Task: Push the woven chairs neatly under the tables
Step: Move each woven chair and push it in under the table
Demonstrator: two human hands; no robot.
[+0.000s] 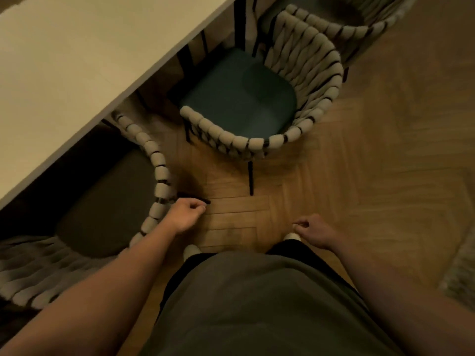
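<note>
Fig. Head view, looking down. Herringbone wooden floor (359, 176) fills centre and right. Pale cream flat table top (64, 73) crosses upper left on a diagonal. Three cream woven-rope chairs w/ black frames stand along its edge.

(a) Near chair, dark cushion (160, 176), lower left: arm tip reaches the table edge, most of the seat shows outside it.
(b) Middle chair, teal cushion (303, 73), centre: angled, just beside the table edge, seat almost wholly in the open, one black leg visible on the floor.
(c) Far chair (347, 29), top right: close behind (b), only partly in view.

Person's grey shirt (257, 304) occupies bottom centre. Left hand (185, 217): fingers loosely curled, holding nothing, just beside rim of (a); contact can't be told. Right hand (314, 231): likewise loosely curled and empty, well apart from all chairs. Two pale toe tips (191, 250) show below the hands.
</note>
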